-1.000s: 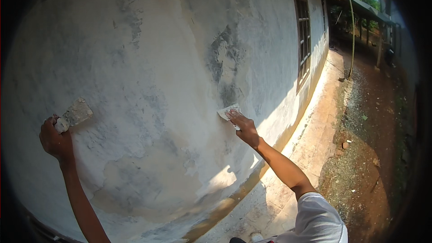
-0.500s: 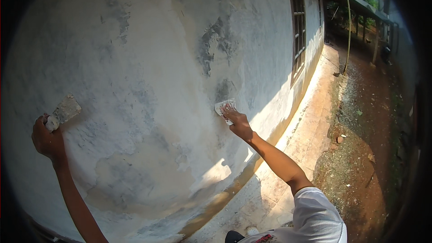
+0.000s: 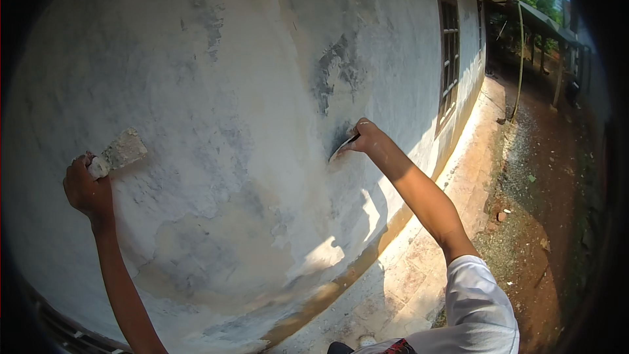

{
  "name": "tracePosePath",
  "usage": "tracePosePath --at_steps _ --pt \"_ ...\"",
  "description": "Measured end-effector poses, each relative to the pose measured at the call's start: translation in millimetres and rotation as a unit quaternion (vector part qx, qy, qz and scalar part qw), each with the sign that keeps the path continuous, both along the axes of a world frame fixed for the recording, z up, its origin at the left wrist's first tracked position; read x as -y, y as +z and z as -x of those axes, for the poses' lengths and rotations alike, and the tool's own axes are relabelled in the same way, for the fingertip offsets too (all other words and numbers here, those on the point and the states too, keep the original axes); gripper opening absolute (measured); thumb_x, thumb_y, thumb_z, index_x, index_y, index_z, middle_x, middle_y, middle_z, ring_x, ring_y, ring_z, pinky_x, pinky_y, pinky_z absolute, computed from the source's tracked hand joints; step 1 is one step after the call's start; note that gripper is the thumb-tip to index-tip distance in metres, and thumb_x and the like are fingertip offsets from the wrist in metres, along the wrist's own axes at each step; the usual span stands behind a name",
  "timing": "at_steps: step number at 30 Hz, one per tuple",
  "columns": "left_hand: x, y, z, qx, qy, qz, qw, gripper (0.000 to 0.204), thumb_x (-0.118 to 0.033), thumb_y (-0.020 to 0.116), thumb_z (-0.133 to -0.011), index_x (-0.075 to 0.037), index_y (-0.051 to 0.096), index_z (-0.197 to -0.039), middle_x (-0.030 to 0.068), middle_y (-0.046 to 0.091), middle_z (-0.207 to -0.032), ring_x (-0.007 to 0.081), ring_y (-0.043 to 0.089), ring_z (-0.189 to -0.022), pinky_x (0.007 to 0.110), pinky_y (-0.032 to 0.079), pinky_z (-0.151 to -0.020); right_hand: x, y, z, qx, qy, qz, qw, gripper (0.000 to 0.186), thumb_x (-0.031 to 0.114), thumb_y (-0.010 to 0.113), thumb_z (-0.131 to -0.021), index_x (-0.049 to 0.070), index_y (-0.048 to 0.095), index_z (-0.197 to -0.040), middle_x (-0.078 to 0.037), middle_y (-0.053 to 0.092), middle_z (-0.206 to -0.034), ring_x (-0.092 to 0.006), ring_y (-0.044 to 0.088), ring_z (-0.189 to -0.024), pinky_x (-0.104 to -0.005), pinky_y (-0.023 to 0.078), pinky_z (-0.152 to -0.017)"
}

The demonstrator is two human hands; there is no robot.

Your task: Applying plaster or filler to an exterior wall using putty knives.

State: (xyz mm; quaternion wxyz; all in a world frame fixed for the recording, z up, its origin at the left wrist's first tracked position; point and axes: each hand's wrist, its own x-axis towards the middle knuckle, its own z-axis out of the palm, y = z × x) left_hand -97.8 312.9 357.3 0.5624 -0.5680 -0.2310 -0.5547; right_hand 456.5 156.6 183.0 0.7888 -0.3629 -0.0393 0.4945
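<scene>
Scraper [image 3: 126,149] at left points upper-right, clasped in our left hand [image 3: 88,190]; our right hand [image 3: 367,136], mid-frame, grips a spreader [image 3: 341,148] slanting lower-left.

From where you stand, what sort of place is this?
Probably outdoors, alongside a house: there's a patchy, pale wall with a barred window, and a sunlit paved strip running along its foot beside bare brown earth.

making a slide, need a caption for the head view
Left hand holds a pale-crusted, square-bladed scraper; right hand holds a thin, flat, dark-edged tool at a patchy grey-white wall.
</scene>
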Motion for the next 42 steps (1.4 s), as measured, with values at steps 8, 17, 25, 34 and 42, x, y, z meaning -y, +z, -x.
tracePosePath --at_steps 8,17,25,34,42 --pt "2.5 0.0 -9.2 -0.005 0.011 -0.019 1.000 0.017 -0.012 0.078 -0.087 -0.009 0.063 -0.094 0.0036 0.066 -0.084 0.0234 0.067 -0.076 0.037 0.053 -0.072 -22.4 76.0 -1.9 0.037 -0.035 0.090 0.995 0.039 0.001 0.035 -0.095 -0.014 0.050 -0.129 -0.030 0.057 -0.129 -0.0445 0.058 -0.124 -0.0685 0.042 -0.111" --pt "-7.2 4.0 11.5 -0.004 0.030 0.005 1.000 0.015 -0.016 0.077 -0.089 -0.010 0.065 -0.096 0.0033 0.069 -0.090 0.0250 0.069 -0.081 0.037 0.055 -0.075 25.9 216.2 2.8 0.118 -0.160 -0.094 0.976 0.036 -0.001 0.037 -0.093 -0.012 0.056 -0.122 -0.027 0.061 -0.123 -0.0415 0.065 -0.111 -0.0628 0.048 -0.107" --pt "-5.1 -2.0 -1.3 -0.007 -0.002 0.005 1.000 0.016 -0.015 0.077 -0.089 -0.010 0.064 -0.095 0.0043 0.069 -0.090 0.0256 0.069 -0.081 0.038 0.054 -0.074 4.0 73.8 -33.8 0.776 -0.420 -0.089 0.463 0.054 -0.013 0.049 -0.077 0.001 0.065 -0.127 -0.022 0.070 -0.120 -0.0369 0.062 -0.126 -0.0428 0.055 -0.098" --pt "-5.3 2.3 7.9 0.000 0.002 0.013 1.000 0.016 -0.013 0.076 -0.089 -0.009 0.064 -0.097 0.0047 0.069 -0.091 0.0264 0.068 -0.082 0.038 0.054 -0.075 23.5 -148.0 15.1 0.835 -0.214 -0.012 0.507 0.065 -0.016 0.049 -0.068 0.002 0.066 -0.128 -0.025 0.064 -0.131 -0.0398 0.058 -0.128 -0.0428 0.048 -0.110" --pt "-3.9 0.7 4.8 -0.009 -0.007 -0.009 1.000 0.015 -0.013 0.076 -0.089 -0.009 0.063 -0.096 0.0052 0.068 -0.089 0.0271 0.067 -0.081 0.039 0.053 -0.074 41.4 45.5 -21.6 0.727 -0.420 -0.125 0.529 0.069 -0.019 0.045 -0.078 0.006 0.059 -0.140 -0.021 0.061 -0.139 -0.0319 0.063 -0.127 -0.0345 0.051 -0.102"
